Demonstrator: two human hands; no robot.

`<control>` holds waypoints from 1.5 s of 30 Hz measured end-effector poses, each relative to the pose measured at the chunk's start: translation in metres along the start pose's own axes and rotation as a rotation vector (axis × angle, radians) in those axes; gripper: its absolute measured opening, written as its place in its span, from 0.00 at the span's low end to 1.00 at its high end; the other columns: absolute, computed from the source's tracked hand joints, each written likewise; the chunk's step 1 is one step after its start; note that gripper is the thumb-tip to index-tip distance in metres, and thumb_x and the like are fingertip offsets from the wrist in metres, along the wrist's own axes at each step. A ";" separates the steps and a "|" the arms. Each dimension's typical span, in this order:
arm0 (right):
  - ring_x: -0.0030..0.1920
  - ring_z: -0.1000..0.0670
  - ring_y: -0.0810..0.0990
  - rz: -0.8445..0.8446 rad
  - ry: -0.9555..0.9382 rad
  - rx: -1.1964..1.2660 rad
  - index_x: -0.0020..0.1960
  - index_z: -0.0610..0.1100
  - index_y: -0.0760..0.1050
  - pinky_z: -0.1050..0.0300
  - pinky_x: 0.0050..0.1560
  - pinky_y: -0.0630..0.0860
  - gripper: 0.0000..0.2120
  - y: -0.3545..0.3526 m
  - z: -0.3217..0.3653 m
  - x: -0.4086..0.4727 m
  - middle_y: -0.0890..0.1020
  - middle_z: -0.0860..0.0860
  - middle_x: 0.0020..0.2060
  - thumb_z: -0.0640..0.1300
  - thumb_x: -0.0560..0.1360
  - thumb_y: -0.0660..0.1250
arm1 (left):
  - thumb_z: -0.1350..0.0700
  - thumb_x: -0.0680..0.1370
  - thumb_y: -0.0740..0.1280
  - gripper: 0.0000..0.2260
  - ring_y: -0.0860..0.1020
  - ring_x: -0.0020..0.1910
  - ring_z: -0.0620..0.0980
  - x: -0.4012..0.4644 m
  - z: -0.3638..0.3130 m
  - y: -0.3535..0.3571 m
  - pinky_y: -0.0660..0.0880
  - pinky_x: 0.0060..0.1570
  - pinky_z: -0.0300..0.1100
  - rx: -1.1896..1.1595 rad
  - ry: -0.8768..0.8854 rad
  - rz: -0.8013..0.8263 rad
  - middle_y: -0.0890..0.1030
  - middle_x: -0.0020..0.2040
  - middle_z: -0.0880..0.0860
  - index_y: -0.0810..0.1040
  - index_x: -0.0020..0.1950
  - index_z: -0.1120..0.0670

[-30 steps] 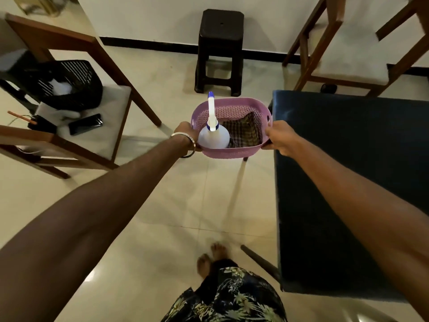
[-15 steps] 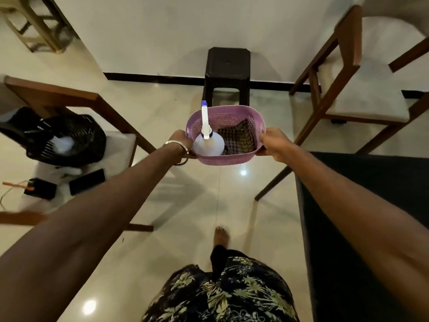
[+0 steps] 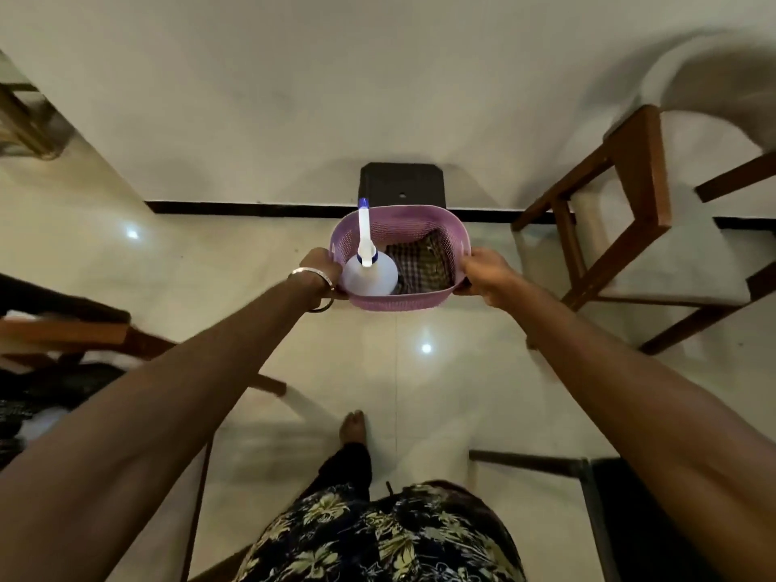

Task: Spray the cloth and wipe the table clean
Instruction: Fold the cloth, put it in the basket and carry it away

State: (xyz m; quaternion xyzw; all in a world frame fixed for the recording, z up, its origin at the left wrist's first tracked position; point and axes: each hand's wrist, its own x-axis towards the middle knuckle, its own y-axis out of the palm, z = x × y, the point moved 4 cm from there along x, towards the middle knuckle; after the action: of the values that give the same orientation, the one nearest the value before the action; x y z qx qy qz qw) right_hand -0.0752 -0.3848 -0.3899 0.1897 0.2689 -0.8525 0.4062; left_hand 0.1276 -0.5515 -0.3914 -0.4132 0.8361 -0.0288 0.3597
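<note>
I carry a purple perforated plastic basket (image 3: 399, 303) out in front of me above the floor. My left hand (image 3: 318, 268) grips its left rim and my right hand (image 3: 483, 273) grips its right rim. Inside stands a white spray bottle (image 3: 371, 276) with a blue-tipped nozzle, on the left side. A folded checked cloth (image 3: 422, 268) lies beside it on the right. The dark table (image 3: 655, 514) shows only as a corner at the lower right, behind my right arm.
A black plastic stool (image 3: 402, 183) stands by the wall straight ahead of the basket. A wooden chair (image 3: 638, 228) with a pale cushion is at the right. More wooden furniture (image 3: 63, 333) sits blurred at the left. Glossy tiled floor lies below.
I have stepped away from the table, which slid down to the lower right corner. The stool and wall have come closer. Both hands keep the same grip on the basket.
</note>
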 end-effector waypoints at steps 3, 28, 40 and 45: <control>0.49 0.44 0.84 0.001 0.037 0.050 0.54 0.38 0.78 0.52 0.41 0.83 0.08 0.002 0.024 0.051 0.83 0.41 0.51 0.37 0.82 0.60 | 0.71 0.74 0.62 0.10 0.81 0.46 0.69 0.058 -0.027 -0.010 0.80 0.46 0.62 0.030 -0.006 0.032 0.81 0.49 0.66 0.77 0.53 0.68; 0.46 0.39 0.85 -0.038 0.289 0.061 0.47 0.47 0.79 0.40 0.45 0.84 0.09 -0.029 0.094 0.492 0.84 0.40 0.50 0.36 0.78 0.63 | 0.58 0.75 0.68 0.07 0.82 0.45 0.65 0.484 -0.157 0.060 0.80 0.46 0.61 0.118 -0.180 0.014 0.82 0.48 0.62 0.78 0.50 0.60; 0.56 0.39 0.81 -0.037 0.409 0.040 0.68 0.45 0.74 0.40 0.48 0.83 0.18 -0.002 0.033 0.587 0.80 0.42 0.58 0.34 0.82 0.57 | 0.57 0.77 0.68 0.12 0.80 0.52 0.63 0.578 -0.119 0.090 0.79 0.53 0.59 0.194 -0.256 0.024 0.81 0.55 0.62 0.77 0.58 0.61; 0.57 0.38 0.81 -0.041 0.410 0.014 0.68 0.45 0.74 0.39 0.48 0.83 0.19 -0.001 0.023 0.596 0.80 0.42 0.58 0.33 0.81 0.56 | 0.58 0.78 0.67 0.13 0.79 0.54 0.64 0.586 -0.113 0.094 0.77 0.57 0.58 0.264 -0.254 0.047 0.80 0.57 0.63 0.76 0.60 0.62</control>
State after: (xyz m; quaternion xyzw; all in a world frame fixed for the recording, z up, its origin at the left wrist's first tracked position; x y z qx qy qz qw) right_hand -0.4342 -0.7503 -0.6946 0.3566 0.3440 -0.8059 0.3241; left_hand -0.2406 -0.9343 -0.6786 -0.3431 0.7822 -0.0776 0.5143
